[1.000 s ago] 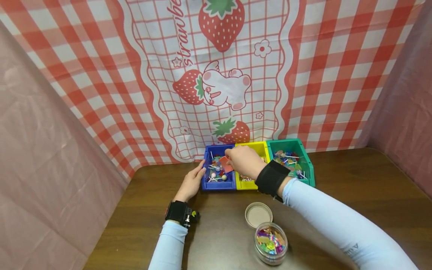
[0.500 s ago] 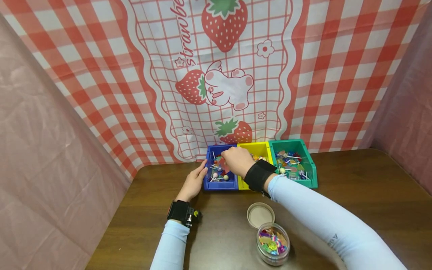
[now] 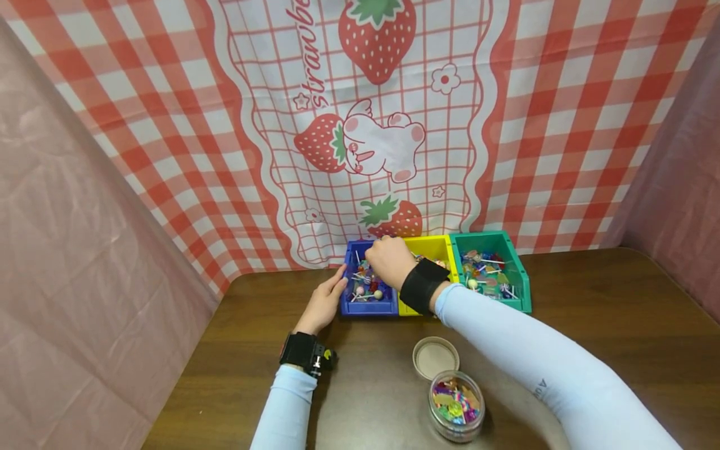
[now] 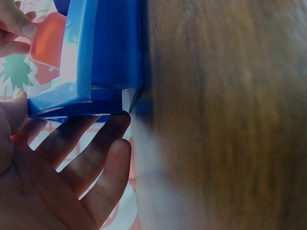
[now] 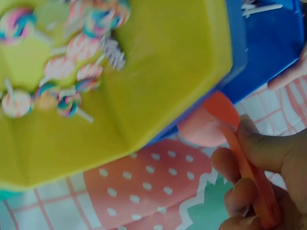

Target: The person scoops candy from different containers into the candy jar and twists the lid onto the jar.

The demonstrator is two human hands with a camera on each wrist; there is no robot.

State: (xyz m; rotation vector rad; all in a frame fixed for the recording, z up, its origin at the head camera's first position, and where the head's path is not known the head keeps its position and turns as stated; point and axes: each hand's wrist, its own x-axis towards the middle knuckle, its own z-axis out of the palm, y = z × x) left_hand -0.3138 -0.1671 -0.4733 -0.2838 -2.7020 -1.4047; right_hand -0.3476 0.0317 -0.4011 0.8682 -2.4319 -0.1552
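My right hand [image 3: 390,261] is over the right part of the blue bin [image 3: 371,308], gripping the handle of an orange plastic scoop [image 5: 211,125]. In the right wrist view, thumb and fingers wrap the handle, and the scoop's bowl is at the blue bin's edge. The head view hides the scoop behind the hand. My left hand [image 3: 322,305] rests against the outer left side of the blue bin, fingers extended along the wall and thumb near the rim. Lollipops [image 3: 360,291] and other small candies lie inside this bin.
Right of the blue bin stand a yellow bin [image 3: 430,240] with lollipops and a green bin [image 3: 520,294] with mixed candies. Closer to me are a clear jar [image 3: 458,435] of colourful candies and its round lid [image 3: 435,358]. A checked strawberry cloth [image 3: 382,144] hangs behind.
My right hand has shifted left, further over the blue bin, and its wrist has turned. The orange scoop, visible earlier, has gone behind the hand. My left hand stays at the bin's side.
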